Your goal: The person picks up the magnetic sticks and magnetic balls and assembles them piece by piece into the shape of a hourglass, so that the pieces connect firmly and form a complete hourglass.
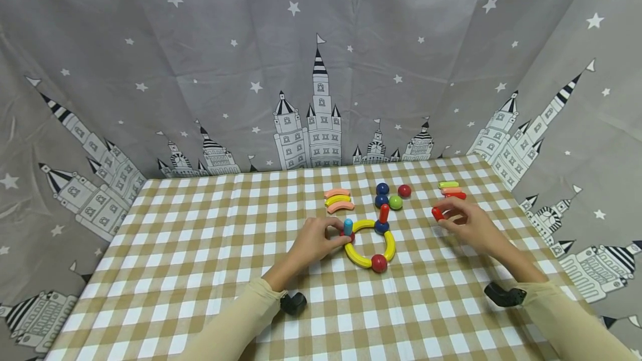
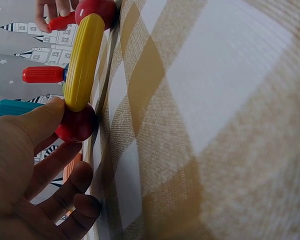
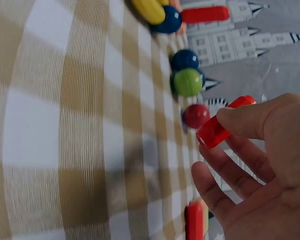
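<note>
A ring of yellow curved pieces [image 1: 358, 258] joined by balls lies on the checkered cloth. My left hand [image 1: 313, 238] pinches the ring's left red ball [image 2: 77, 125] between thumb and fingers. From that ball a teal stick [image 1: 348, 226] stands up. Another red stick [image 1: 384, 213] stands upright in the ring's blue ball [image 1: 382, 228]; the front red ball [image 1: 379, 263] has no stick in it. Off to the right, my right hand [image 1: 468, 227] holds a short red stick [image 3: 215, 131] by thumb and fingertips, raised above the cloth.
Behind the ring lie loose balls: two blue, one green [image 1: 395, 203] and one red [image 1: 404, 190]. Orange and yellow curved pieces [image 1: 339, 200] lie at the back left of it. Straight green, orange and red sticks [image 1: 453, 195] lie beyond my right hand. A grey curtain [image 1: 225, 71] hangs behind the table.
</note>
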Demonstrator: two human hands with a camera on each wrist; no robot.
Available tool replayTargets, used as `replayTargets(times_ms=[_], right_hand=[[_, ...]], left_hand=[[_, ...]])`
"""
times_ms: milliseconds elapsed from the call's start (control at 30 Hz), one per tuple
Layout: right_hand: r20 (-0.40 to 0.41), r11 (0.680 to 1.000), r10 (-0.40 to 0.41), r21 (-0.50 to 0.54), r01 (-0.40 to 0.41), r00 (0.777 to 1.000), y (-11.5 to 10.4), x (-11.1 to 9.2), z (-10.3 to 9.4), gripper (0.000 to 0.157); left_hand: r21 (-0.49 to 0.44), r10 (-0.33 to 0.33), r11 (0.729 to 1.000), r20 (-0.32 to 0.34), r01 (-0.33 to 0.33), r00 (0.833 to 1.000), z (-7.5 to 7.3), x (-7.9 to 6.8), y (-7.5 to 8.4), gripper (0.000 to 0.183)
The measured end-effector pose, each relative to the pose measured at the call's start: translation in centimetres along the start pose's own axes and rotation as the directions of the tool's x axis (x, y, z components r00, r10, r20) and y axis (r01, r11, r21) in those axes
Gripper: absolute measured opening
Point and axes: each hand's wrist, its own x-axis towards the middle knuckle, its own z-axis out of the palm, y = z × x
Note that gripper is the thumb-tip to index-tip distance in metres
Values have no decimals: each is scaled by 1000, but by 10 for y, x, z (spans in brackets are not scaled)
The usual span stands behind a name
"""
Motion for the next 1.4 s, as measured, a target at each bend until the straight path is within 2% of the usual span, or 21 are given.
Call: replayTargets(times_ms=[167,333,433,600,833,1067,1400], right_hand=[[-19,998,-52,45,53,998,-13,0,5,34],[2,999,5,46,-5,1000,-26,-1,10,35],[36,996,33,86,-36,999,-33,-2,13,34],[62,988,3,152,-12,998,-46,-3,21,33],[96,983,-16,181,-1,995,-61,-7,36,31],[121,969,-48,246,17,992,-71,-8,52,31],[150,955,-52,297,5,987,-78,-11,78,30]], left_hand=[[4,-12,1000,0,12,1000,0,0,-1,15],[12,-26,1000,2,26,1000,0,0,-1,16],[6,-29,1000,5,29,1000,0,0,-1,16],[4,-38,999,9,38,999,0,1,-1,15],[2,-37,999,8,37,999,-1,1,-1,14],[-6,-27,1000,3,27,1000,0,0,-1,16],[-12,-1,1000,-5,1,1000,0,0,-2,14]])
